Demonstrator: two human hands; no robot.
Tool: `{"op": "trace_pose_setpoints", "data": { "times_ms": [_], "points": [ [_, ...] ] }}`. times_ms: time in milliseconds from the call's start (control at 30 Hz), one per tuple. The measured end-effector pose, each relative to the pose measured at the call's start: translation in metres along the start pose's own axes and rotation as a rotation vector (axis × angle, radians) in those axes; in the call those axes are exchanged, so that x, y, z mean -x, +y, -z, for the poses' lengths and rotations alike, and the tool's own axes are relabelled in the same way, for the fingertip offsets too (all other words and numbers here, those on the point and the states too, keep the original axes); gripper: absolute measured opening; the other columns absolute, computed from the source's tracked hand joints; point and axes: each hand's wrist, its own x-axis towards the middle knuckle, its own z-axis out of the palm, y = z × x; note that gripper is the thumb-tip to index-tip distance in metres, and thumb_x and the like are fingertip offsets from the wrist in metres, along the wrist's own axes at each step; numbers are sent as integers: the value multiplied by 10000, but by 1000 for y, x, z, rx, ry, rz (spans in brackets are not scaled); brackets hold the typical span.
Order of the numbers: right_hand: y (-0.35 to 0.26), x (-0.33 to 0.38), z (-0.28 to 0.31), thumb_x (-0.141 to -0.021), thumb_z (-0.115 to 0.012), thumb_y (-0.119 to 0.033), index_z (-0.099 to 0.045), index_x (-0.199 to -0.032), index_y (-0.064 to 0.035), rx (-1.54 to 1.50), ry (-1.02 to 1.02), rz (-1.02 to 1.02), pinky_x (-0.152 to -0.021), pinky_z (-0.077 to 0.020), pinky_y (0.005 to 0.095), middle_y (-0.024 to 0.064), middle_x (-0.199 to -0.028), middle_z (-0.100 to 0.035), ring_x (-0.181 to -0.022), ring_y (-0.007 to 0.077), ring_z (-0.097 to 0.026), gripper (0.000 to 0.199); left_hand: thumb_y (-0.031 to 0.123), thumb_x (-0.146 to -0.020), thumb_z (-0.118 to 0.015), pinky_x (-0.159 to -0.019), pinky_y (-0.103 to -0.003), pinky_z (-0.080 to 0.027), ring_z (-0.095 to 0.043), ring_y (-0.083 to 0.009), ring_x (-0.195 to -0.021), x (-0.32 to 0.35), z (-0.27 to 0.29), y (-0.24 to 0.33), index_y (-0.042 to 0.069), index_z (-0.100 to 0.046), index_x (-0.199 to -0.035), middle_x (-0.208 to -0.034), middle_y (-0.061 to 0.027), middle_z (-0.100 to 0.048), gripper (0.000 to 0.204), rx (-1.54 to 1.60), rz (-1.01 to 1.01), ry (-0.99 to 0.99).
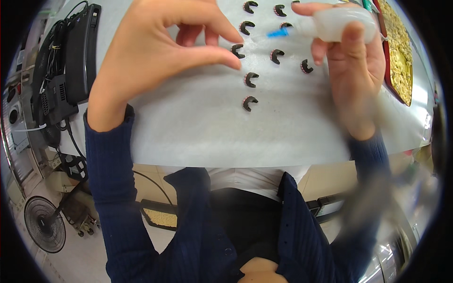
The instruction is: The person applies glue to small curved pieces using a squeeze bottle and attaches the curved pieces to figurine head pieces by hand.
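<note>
Left hand pinches one black C-shaped clip on the white table; right hand grips a translucent squeeze bottle, blue nozzle over the clips.

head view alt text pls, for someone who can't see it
A right hand holds a blue-tipped squeeze bottle over rows of small black C-shaped clips on a white table, while the left hand pinches one clip. A tray of yellowish parts sits at right.
</note>
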Motion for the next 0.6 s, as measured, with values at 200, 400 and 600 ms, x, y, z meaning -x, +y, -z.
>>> {"op": "trace_pose_setpoints", "data": {
  "times_ms": [200,400,600],
  "points": [
    [-5,-2,1,-1002,-597,-291,-466,-1076,-31,-18,-64,-187,-559,-454,191,211,-999,-701,-617,64,-552,300,104,-725,-884,-828,-266,-563,-688,-175,-900,-8,1,3,2,-686,-1100,-995,-99,-679,436,67,315,-94],
    [53,-29,-8,-983,-640,-242,-439,-1053,-24,-643,-365,603,-572,-483,190,246,-1024,-700,-607,66,-561,305,42,-710,-881,-835,-285,-570,-690,-176,-918,-12,-11,12,-26,-626,-997,-974,-103,-653,390,290,296,45],
    [-6,-5,1,-976,-646,-200,-438,-1037,-22,-6,-137,-277,-564,-474,178,251,-1024,-701,-600,54,-556,281,29,-722,-869,-830,-283,-572,-709,-183,-911,-13,-13,15,-7,-587,-999,-950,-99,-656,397,252,307,48]
  ]
}}
